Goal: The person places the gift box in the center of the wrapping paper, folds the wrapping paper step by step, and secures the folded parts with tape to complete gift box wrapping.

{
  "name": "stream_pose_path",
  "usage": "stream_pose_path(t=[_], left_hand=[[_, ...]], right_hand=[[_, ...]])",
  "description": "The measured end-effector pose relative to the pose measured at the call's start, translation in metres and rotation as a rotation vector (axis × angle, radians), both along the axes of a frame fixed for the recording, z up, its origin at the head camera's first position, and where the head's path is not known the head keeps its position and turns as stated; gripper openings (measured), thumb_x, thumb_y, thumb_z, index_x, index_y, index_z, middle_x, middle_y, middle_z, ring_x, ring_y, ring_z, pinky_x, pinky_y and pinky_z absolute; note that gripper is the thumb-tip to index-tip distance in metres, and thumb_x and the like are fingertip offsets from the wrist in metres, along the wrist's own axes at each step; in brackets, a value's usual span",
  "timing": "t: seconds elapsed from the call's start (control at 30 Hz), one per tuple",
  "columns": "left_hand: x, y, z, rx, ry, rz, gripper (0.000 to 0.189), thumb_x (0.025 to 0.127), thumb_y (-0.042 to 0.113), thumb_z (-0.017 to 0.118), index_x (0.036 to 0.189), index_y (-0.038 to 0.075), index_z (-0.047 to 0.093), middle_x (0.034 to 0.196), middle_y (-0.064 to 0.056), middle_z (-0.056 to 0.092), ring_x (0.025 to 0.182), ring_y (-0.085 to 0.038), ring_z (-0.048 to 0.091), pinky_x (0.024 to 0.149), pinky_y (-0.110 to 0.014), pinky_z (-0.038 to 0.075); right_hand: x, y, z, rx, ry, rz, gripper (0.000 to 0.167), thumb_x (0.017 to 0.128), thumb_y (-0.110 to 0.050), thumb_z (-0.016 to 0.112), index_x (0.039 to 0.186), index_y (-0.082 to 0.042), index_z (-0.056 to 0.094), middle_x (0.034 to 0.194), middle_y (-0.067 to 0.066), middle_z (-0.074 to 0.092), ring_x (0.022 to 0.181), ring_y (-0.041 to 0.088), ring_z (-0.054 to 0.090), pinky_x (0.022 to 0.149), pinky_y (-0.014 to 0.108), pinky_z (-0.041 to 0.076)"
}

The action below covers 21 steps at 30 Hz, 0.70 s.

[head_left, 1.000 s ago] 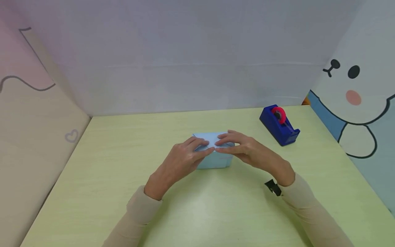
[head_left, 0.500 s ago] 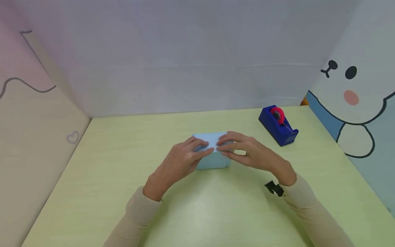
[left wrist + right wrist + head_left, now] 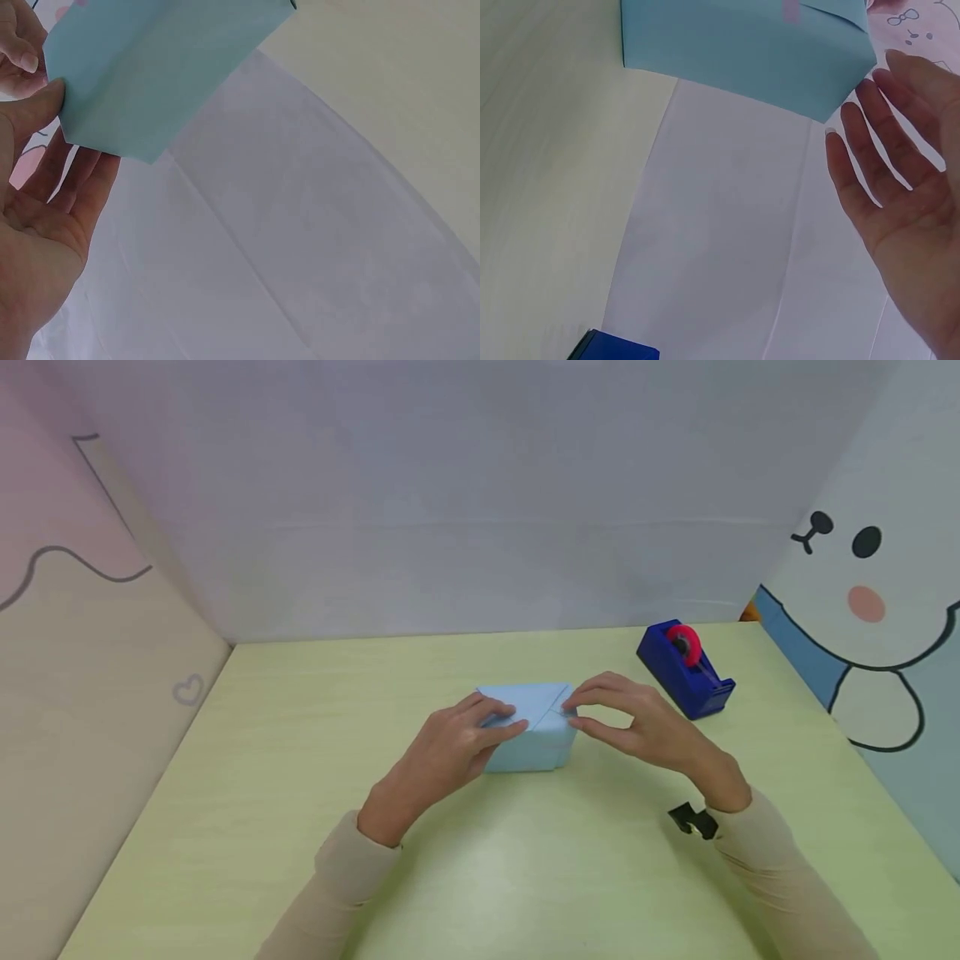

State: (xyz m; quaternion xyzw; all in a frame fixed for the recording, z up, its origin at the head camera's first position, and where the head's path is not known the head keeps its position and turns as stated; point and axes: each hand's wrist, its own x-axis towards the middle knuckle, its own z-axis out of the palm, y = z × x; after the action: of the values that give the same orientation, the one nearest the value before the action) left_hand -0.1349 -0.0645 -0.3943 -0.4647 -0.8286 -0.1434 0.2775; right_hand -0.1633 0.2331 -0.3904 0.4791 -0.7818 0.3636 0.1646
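A box wrapped in light blue paper [image 3: 532, 750] stands on the table, its top face crossed by diagonal folds. My left hand [image 3: 442, 739] rests on its left part, thumb along the front top edge and fingers on the paper flap. In the left wrist view the thumb touches the edge of the blue paper [image 3: 150, 82], with fingers partly behind it. At the box's right top edge, my right hand [image 3: 652, 718] touches the paper with fingertips and thumb apart. The right wrist view shows its fingers fairly straight beside the corner, and a pink strip [image 3: 791, 10] on the box.
A blue tape dispenser [image 3: 682, 668] with a red-cored roll stands at the back right. Beside the right cuff shows a small black piece [image 3: 693, 820]. Fabric walls [image 3: 480, 502] with printed drawings enclose the pale table [image 3: 480, 877] at the back and sides.
My right hand has moved from the middle of the box top to its right edge, uncovering a diagonal fold. My left hand has kept its place on the box. The head view has shifted slightly.
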Motion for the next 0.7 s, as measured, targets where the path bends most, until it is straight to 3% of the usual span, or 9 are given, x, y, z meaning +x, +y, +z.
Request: stream_pose_path(t=[0.33,0.7], left_hand=[[0.000,0.000,-0.001,0.018,-0.003,0.001,0.037,0.083,-0.001,0.083,0.116,0.015,0.080,0.113,-0.007,0.073,0.104,-0.023,0.067,0.074,-0.029,0.059],[-0.001,0.000,-0.003,0.036,-0.010,-0.005,0.034,0.085,-0.002,0.080,0.115,0.015,0.081,0.113,-0.006,0.072,0.103,-0.021,0.067,0.070,-0.027,0.057]], right_hand=[[0.000,0.012,-0.005,0.026,-0.015,-0.099,0.039,0.078,0.009,0.082,0.113,-0.009,0.076,0.110,0.002,0.073,0.102,0.021,0.068,0.094,0.014,0.048],[0.002,0.024,-0.012,-0.021,-0.024,-0.196,0.036,0.080,0.010,0.079,0.111,-0.008,0.075,0.104,0.002,0.075,0.090,0.017,0.068,0.083,0.016,0.051]])
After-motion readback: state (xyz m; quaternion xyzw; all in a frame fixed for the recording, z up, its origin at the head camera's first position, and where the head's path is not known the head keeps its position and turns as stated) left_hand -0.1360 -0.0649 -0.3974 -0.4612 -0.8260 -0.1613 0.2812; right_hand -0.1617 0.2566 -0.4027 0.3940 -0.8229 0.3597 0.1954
